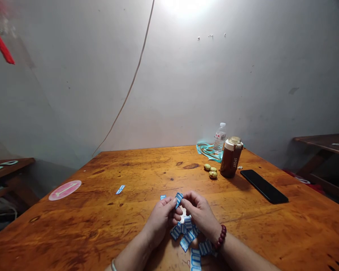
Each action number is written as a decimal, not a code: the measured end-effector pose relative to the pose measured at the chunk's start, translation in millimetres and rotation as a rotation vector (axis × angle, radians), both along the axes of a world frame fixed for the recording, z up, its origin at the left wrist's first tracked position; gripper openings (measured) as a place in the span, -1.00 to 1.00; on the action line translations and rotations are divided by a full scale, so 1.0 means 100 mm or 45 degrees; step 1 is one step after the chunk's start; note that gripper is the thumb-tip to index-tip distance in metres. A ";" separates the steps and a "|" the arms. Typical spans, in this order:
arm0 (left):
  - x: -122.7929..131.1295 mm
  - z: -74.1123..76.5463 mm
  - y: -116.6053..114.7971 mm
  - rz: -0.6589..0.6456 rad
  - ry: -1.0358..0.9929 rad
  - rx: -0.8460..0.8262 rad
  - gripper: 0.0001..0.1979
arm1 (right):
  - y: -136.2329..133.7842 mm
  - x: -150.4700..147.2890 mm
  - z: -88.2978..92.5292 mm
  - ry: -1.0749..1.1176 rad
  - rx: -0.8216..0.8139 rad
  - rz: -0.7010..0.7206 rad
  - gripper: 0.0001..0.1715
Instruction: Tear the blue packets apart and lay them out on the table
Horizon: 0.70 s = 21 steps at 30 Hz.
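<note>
Blue-and-white printed strips (188, 234) lie in a loose, overlapping heap on the grainy varnished wooden table (73, 233), right under the hands. The left hand (161, 220) and right hand (200, 212) are curled almost shut, their fingertips closing on a narrow flat strip (179, 199) from either side. A dark beaded bracelet (220, 237) circles the right wrist. Farther out lie a single loose strip (120, 189), a round pink mat (64, 190), a brown SPORT flask (231, 160), a plastic water bottle (219, 137) and a black smartphone (264, 186).

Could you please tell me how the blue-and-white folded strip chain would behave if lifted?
It's probably light and floppy: the folded strips look like thin paper and lie at loose angles. Each link probably feels stiffer than the chain.
</note>
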State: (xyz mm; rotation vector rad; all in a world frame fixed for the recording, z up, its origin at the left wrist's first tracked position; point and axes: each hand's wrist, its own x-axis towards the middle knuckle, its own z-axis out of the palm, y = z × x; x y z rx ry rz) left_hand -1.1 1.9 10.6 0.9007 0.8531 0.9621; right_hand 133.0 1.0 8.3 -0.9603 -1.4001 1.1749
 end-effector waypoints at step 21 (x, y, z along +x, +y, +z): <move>-0.07 0.03 0.06 0.277 0.199 0.118 -0.69 | 0.54 0.54 -0.07 -0.728 -0.234 -0.163 -0.89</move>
